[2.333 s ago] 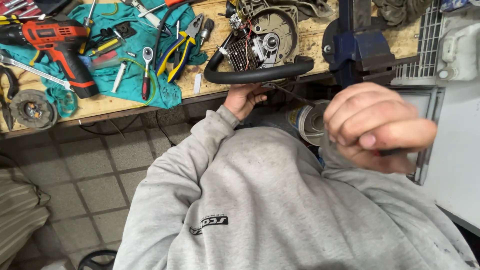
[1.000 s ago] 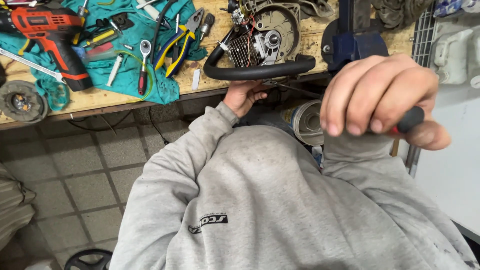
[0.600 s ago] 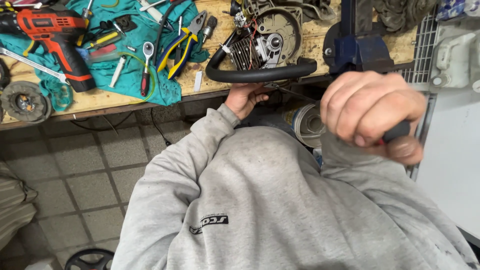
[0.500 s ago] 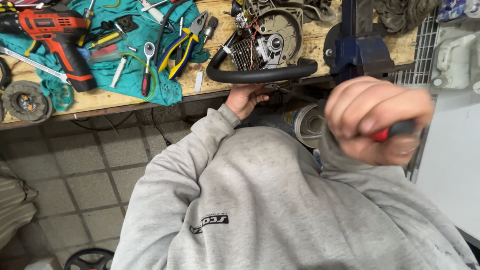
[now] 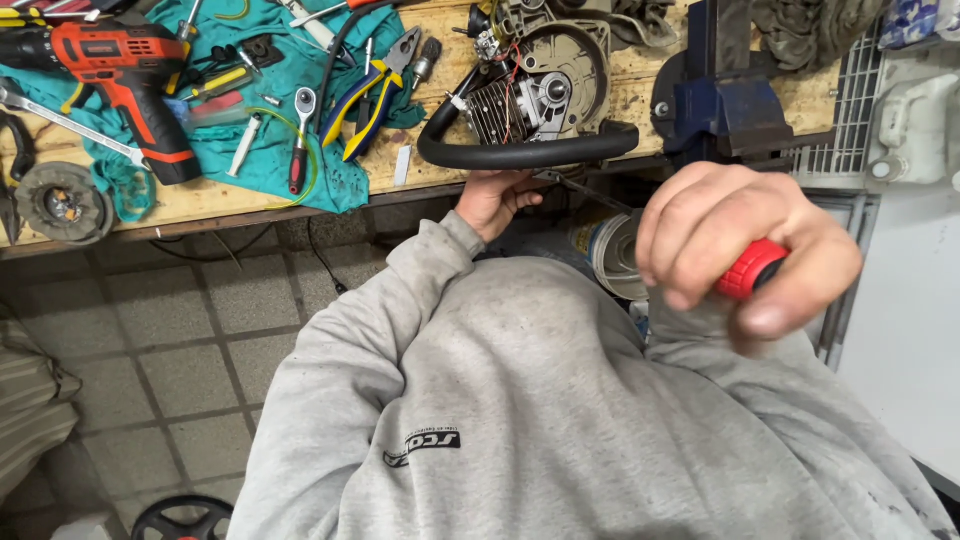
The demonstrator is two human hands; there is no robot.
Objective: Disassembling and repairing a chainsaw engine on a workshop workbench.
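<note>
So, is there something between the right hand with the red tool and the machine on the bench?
Nothing visible does. The right hand grips the red-handled tool close to the camera, above the grey sleeve. The left hand sits under the machine's black handle at the bench edge. The tool's tip is hidden.

Even, fairly bright indoor light fell on the scene, with no single source visible. The wooden bench (image 5: 430,180) and the teal cloth (image 5: 270,120) at its left end were sharp and well exposed. Deep shadow lay under the bench's front edge, where the left hand (image 5: 495,195) sat half in gloom. The right hand (image 5: 745,255), close to the lens, was soft and slightly motion-blurred around its red handle (image 5: 750,268). The white surface at the right edge looked near overexposed. Straight lines bowed towards the corners, showing wide-angle distortion.
</note>
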